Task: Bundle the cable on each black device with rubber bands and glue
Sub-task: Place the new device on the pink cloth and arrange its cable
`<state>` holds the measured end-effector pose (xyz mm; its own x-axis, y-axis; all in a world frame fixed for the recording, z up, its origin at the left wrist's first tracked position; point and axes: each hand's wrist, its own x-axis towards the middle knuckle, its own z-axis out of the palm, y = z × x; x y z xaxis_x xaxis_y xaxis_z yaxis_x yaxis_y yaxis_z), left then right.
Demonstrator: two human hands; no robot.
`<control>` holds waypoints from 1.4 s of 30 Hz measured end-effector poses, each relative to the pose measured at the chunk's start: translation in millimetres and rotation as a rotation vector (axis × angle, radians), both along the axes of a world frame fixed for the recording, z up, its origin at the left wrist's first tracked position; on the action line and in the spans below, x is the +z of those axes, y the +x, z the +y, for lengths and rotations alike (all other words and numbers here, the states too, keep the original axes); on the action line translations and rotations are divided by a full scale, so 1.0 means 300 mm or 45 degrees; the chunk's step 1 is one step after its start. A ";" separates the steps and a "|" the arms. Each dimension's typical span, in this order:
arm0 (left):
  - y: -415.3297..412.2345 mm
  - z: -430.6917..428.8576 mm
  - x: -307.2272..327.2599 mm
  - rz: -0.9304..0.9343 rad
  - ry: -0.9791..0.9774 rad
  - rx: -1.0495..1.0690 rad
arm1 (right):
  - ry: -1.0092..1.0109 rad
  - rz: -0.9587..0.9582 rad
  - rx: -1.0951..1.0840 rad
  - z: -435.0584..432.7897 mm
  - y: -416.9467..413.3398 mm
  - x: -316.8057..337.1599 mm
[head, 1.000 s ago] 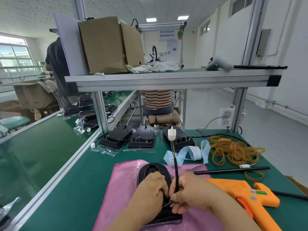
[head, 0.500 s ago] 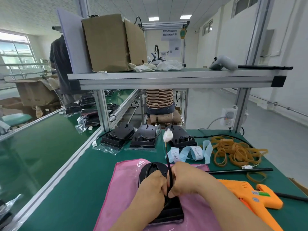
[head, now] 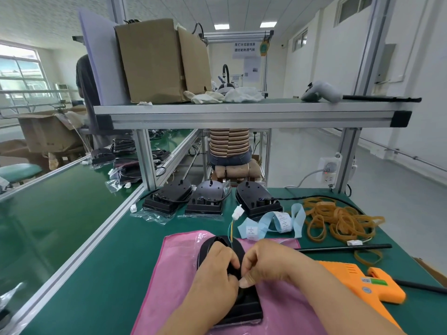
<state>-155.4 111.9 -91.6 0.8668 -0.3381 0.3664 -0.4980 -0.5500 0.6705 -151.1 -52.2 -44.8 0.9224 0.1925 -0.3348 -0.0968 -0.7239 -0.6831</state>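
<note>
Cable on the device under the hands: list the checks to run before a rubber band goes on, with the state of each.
1. Steady base: ok. The black device lies on the pink cloth.
2. Grip: ok. The left hand and right hand both hold the cable over the device.
3. Cable fully gathered: not ok. Its end with the white connector sticks out beyond the hands.
4. Band already on: cannot tell. The hands cover the coil.
5. Rubber bands ready: ok. The pile lies on the table to the right.
6. Glue gun ready: ok. It lies beside the right forearm.
</note>
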 end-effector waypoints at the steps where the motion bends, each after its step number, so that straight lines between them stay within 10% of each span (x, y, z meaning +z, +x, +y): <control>1: 0.002 0.005 0.001 0.016 -0.011 -0.015 | -0.021 -0.006 0.017 0.001 0.003 0.002; 11: 0.079 0.080 0.060 0.412 0.207 -0.474 | -0.476 0.018 0.217 0.050 0.062 0.045; 17: 0.067 0.063 0.080 0.380 0.429 -0.369 | 0.015 0.152 -0.143 -0.004 0.044 0.011; 24: 0.034 0.059 0.079 0.358 0.340 -0.394 | -0.469 -0.442 -0.204 0.062 0.111 -0.047; 34: 0.037 0.079 0.032 0.336 0.065 -0.394 | -0.210 -0.583 -0.314 0.102 0.152 -0.074; 38: 0.061 0.078 -0.006 0.280 -0.393 -0.018 | -0.325 -0.651 -0.279 0.107 0.154 -0.084; 42: 0.114 0.069 -0.005 0.210 -0.283 0.344 | -0.555 -0.674 -0.173 0.125 0.142 -0.091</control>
<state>-121.3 132.7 -93.2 0.9673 -0.0179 0.2530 -0.2304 -0.4790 0.8471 -108.7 -14.6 -72.2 0.9892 0.0140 0.1458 0.0597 -0.9476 -0.3137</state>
